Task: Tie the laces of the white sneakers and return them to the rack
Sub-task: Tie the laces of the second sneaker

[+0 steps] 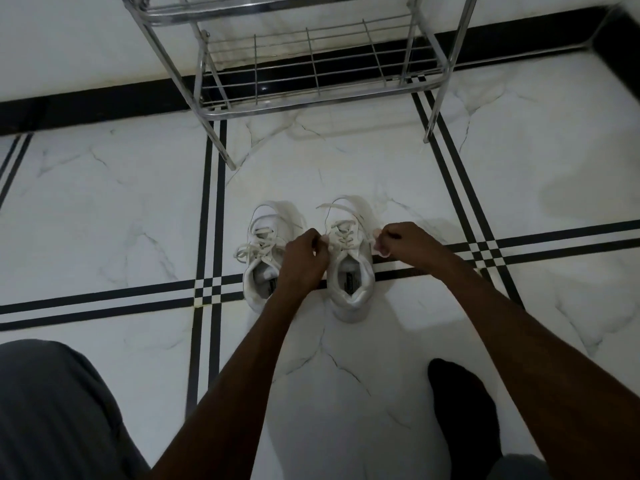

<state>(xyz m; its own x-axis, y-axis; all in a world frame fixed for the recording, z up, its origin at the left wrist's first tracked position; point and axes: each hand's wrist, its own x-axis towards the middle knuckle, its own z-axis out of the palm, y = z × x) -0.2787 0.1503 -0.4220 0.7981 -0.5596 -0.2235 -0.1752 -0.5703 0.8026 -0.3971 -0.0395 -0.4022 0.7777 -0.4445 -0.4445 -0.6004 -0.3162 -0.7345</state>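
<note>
Two white sneakers stand side by side on the marble floor, toes pointing away from me. The left sneaker (260, 271) has loose laces spilling over its left side. Over the right sneaker (350, 271), my left hand (304, 256) pinches a lace end at the shoe's left side. My right hand (403, 242) pinches the other lace end at its right side. Both laces are pulled outward, away from the shoe. The metal shoe rack (301, 98) stands beyond the sneakers, its bottom shelf bare.
White marble floor tiles with black double stripes (211, 209) surround the shoes. A black skirting band runs along the wall behind the rack. My grey-trousered knee (52, 410) is at lower left and a dark-socked foot (460, 410) at lower right.
</note>
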